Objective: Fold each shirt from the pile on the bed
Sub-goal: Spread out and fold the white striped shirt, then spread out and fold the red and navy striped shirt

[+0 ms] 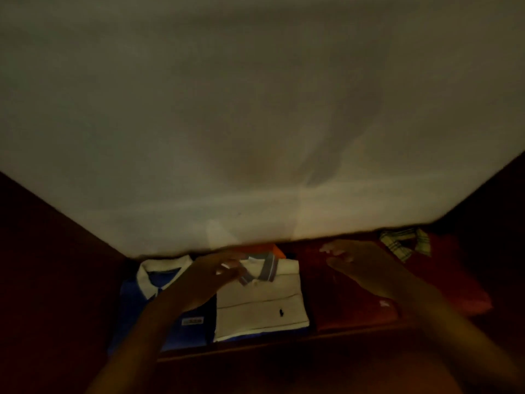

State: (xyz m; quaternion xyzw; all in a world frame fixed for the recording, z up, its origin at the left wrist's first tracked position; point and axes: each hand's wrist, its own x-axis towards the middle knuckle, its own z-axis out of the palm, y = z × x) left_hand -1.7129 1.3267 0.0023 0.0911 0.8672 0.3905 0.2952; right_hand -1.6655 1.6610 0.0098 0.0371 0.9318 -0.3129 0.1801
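I count the blue polo and beige polo folded side by side on the bed, with a red shirt flat beside them. The plaid shirt still needs folding, I judge. My left hand hovers loose-fingered by the beige collar, and my right hand is spread and empty.

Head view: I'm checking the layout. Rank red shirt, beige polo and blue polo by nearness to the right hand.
From the right hand:
1. Red shirt, directly beneath it.
2. Beige polo, to its left.
3. Blue polo, far left.
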